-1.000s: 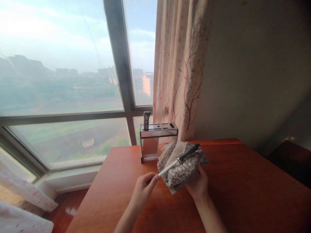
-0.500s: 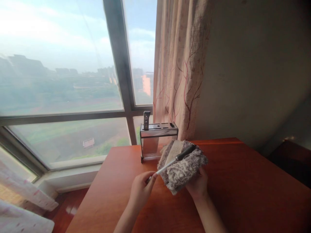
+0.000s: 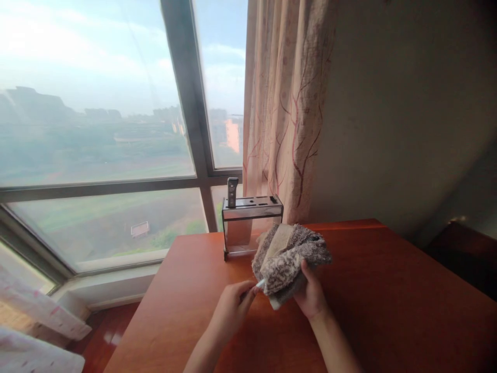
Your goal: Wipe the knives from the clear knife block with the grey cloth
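Note:
A fluffy grey-and-beige cloth (image 3: 293, 259) is held above the table, folded over a slim metal rod (image 3: 260, 283). Only a short pale stretch of the rod shows, at the cloth's left edge. Its dark ridged handle is now covered by the cloth. My left hand (image 3: 238, 303) pinches the rod's near end. My right hand (image 3: 312, 295) grips the cloth from the lower right, thumb on top and fingers hidden underneath. Just behind the cloth stands a clear-sided knife block (image 3: 252, 211) with a slotted top. One dark-handled knife (image 3: 232, 192) is upright in its left slot.
The reddish-brown wooden table (image 3: 186, 300) spreads under both hands. A large window (image 3: 97, 129) lies to the left, and a patterned curtain (image 3: 287, 114) hangs behind the knife block. A plain wall (image 3: 388, 114) rises at the right.
The cloth has been folded over the rod, hiding its handle and most of its shaft. My right thumb has come up onto the cloth. My left hand has shifted slightly right.

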The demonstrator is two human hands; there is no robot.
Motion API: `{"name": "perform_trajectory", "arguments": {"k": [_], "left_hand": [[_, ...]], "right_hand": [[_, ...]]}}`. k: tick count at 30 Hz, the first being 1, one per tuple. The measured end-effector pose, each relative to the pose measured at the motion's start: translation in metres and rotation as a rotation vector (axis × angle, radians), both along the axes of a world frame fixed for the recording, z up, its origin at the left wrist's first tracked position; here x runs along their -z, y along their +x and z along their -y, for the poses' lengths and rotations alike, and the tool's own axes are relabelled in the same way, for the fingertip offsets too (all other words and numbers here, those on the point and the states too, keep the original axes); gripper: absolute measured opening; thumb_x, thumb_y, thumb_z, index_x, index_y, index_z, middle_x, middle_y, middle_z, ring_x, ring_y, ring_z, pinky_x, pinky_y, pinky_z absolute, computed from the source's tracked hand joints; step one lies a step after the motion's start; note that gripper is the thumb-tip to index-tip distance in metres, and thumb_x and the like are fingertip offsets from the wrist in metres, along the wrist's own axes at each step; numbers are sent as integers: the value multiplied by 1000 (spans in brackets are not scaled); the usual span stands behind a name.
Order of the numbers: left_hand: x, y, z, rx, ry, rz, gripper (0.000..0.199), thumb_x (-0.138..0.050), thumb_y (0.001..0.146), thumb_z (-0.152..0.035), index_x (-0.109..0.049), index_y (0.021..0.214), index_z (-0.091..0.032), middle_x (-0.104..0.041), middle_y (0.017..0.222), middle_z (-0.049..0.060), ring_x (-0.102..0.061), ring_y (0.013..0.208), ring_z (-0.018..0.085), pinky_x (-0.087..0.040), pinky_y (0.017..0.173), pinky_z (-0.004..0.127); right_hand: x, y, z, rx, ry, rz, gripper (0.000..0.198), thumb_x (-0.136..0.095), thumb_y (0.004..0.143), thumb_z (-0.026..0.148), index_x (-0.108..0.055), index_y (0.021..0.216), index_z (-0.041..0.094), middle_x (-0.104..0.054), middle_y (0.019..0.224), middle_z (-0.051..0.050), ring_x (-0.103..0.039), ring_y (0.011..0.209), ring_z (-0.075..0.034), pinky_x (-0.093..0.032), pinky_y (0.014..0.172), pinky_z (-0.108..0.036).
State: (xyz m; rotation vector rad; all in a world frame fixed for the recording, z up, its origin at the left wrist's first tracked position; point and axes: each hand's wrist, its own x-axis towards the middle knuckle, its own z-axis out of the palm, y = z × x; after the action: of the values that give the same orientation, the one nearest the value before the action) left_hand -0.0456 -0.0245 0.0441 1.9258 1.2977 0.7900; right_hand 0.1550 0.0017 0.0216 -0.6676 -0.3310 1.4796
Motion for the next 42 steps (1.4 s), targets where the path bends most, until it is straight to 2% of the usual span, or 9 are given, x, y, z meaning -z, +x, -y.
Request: {"name": "perform_trajectory", "arguments": {"k": [6, 9, 13, 16, 20, 24, 31, 37, 42], "left_hand": [[1, 10, 6, -60, 85, -54, 21, -50, 88, -33, -63, 84, -18, -61, 74, 1, -51, 68, 16, -35, 62, 22], [1, 10, 6, -180, 110, -77, 24, -50, 88, -37, -64, 82, -19, -60, 70, 1, -51, 65, 16, -34, 60, 22], [1, 6, 2, -133, 87, 47, 33, -47, 90, -43, -67, 80, -19, -59, 70, 0, -50, 66, 15, -33, 61, 23], [1, 7, 0, -48, -65, 237, 44, -49, 86, -53, -64, 69, -15, -45, 58, -2, -39, 58, 12, -28, 54, 23], [1, 7, 2, 85, -512, 517, 57, -51, 77, -69, -62, 71, -13, -27, 49, -8, -19, 46, 7, -14, 45, 23], [4, 5, 3, 135, -679, 540, 56, -53, 74, -71, -55, 67, -15, -29, 47, -10, -15, 42, 5, -8, 43, 23], [19, 14, -3, 42, -272, 431, 52, -54, 79, -62, -54, 58, -14, -36, 52, -5, -29, 50, 8, -21, 48, 22], [11, 5, 1, -177, 177, 129, 31, -51, 89, -38, -72, 83, -16, -62, 69, 4, -54, 64, 15, -40, 60, 23], [13, 3, 3, -218, 273, 64, 28, -50, 90, -34, -73, 93, -18, -68, 77, 7, -60, 69, 17, -44, 64, 23]], "right_hand": [[-8, -13, -3, 105, -64, 131, 65, -80, 66, 38, -55, 125, 26, -71, 110, 0, -62, 108, -24, -54, 87, -36], [-10, -16, -3, 137, -60, 172, 65, -78, 68, 43, -54, 127, 27, -70, 113, -1, -59, 113, -24, -54, 87, -35], [-8, -13, -3, 179, -31, 242, 68, -80, 65, 44, -55, 126, 28, -68, 118, -1, -55, 119, -24, -49, 94, -35], [-5, -4, -2, 152, 0, 248, 68, -83, 60, 44, -58, 122, 27, -69, 114, -2, -58, 114, -25, -49, 93, -38], [-3, 6, 1, 73, 38, 233, 58, -86, 56, 41, -66, 108, 26, -73, 102, -3, -64, 100, -25, -51, 87, -40], [-7, 6, 7, 38, 32, 217, 52, -88, 51, 36, -68, 98, 23, -74, 94, -3, -67, 90, -25, -53, 82, -39], [-14, -9, 5, 157, 5, 293, 49, -83, 58, 34, -66, 102, 23, -74, 96, -1, -66, 95, -25, -53, 82, -37], [-21, -17, 2, 369, 21, 630, 48, -83, 57, 35, -69, 101, 22, -73, 104, -3, -63, 106, -26, -44, 98, -36], [-30, -18, 9, 342, 35, 699, 40, -83, 58, 38, -71, 91, 20, -74, 101, -7, -66, 102, -30, -46, 92, -38]]}}
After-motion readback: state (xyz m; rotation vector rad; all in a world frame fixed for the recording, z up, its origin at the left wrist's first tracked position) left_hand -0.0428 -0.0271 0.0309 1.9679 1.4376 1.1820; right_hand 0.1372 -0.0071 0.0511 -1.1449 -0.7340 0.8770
